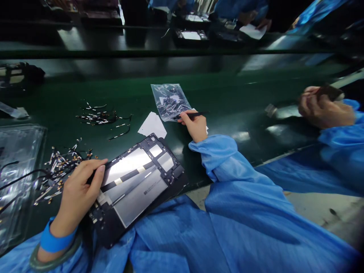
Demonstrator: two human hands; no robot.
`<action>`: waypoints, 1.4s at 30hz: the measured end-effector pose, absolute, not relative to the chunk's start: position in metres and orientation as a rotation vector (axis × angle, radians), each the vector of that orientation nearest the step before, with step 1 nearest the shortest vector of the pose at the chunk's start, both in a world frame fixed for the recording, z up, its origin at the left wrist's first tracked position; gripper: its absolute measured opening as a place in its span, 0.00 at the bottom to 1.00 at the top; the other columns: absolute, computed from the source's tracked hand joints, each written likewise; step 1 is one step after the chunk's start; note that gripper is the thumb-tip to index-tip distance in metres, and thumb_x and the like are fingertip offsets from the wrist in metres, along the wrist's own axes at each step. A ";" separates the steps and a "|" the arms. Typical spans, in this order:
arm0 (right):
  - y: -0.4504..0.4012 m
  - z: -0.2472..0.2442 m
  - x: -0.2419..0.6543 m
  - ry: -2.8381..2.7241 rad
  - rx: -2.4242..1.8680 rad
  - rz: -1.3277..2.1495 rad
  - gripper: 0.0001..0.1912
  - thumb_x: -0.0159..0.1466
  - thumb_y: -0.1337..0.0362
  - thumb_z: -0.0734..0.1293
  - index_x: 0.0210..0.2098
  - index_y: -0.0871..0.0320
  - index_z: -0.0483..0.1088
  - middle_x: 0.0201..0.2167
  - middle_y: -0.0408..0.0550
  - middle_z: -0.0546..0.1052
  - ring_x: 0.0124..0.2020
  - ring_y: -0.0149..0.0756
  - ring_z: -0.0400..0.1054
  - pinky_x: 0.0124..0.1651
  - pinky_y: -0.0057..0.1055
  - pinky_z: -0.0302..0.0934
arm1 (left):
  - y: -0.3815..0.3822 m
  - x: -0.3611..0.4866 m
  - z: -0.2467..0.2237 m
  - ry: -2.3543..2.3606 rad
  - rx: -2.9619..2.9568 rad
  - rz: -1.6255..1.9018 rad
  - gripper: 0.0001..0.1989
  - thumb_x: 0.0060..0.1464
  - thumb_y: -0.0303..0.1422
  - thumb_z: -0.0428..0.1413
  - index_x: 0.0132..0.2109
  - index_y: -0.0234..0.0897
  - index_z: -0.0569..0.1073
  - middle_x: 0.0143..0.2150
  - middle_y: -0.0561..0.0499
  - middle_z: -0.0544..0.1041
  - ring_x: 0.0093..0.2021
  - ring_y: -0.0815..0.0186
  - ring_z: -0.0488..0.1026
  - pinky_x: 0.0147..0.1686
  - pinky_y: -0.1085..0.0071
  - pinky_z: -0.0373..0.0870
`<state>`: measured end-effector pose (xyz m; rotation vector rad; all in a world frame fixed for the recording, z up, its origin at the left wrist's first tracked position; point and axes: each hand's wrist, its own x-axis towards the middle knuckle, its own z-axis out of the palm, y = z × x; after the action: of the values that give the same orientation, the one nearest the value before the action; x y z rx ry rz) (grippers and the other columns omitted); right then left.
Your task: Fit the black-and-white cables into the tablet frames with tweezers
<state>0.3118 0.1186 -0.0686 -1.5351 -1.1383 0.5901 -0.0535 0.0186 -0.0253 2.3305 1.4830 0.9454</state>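
An opened tablet [136, 178] with bare internals and a silvery battery lies tilted at the table's front edge, partly over my lap. My left hand [82, 185] grips its left edge between thumb and fingers. In my right hand [195, 124] is a pair of black tweezers [199, 114], their tip at the lower edge of a clear plastic bag [170, 102]. Small dark parts fill the bag. A white paper piece [153, 126] lies between the bag and the tablet, and more white paper shows partly behind my right hand.
Short cables [98, 117] lie loose at the back left, with a larger heap of small flex parts [61, 163] nearer. Clear plastic trays [19, 151] stand far left. At right, a co-worker's hands [321, 108] hold a dark object. More people work across the dark raised ledge [99, 41].
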 end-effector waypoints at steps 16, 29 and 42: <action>0.116 -0.072 0.312 -1.193 -1.481 0.565 0.20 0.55 0.45 0.70 0.34 0.55 0.68 0.31 0.44 0.76 0.34 0.37 0.76 0.42 0.37 0.70 | 0.017 -0.054 -0.026 1.511 2.303 0.951 0.10 0.63 0.34 0.52 0.45 0.39 0.76 0.41 0.51 0.79 0.43 0.65 0.76 0.45 0.68 0.73; 0.100 -0.050 0.289 -1.142 -1.357 0.682 0.23 0.52 0.43 0.73 0.32 0.55 0.68 0.29 0.43 0.78 0.31 0.35 0.77 0.36 0.33 0.71 | 0.016 -0.053 -0.020 1.519 2.251 1.014 0.10 0.63 0.34 0.52 0.47 0.40 0.75 0.44 0.50 0.79 0.45 0.64 0.76 0.48 0.64 0.73; 0.058 0.017 0.171 -1.008 -0.935 1.923 0.22 0.46 0.52 0.79 0.28 0.59 0.69 0.22 0.41 0.79 0.22 0.26 0.74 0.26 0.17 0.68 | 0.002 -0.002 0.012 1.356 1.565 0.991 0.14 0.51 0.40 0.63 0.42 0.37 0.73 0.31 0.53 0.78 0.27 0.69 0.75 0.23 0.76 0.71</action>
<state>0.1710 0.0575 0.0175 -0.9348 -1.0079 1.9227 -0.0017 0.0024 0.0117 1.5650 1.3563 0.9908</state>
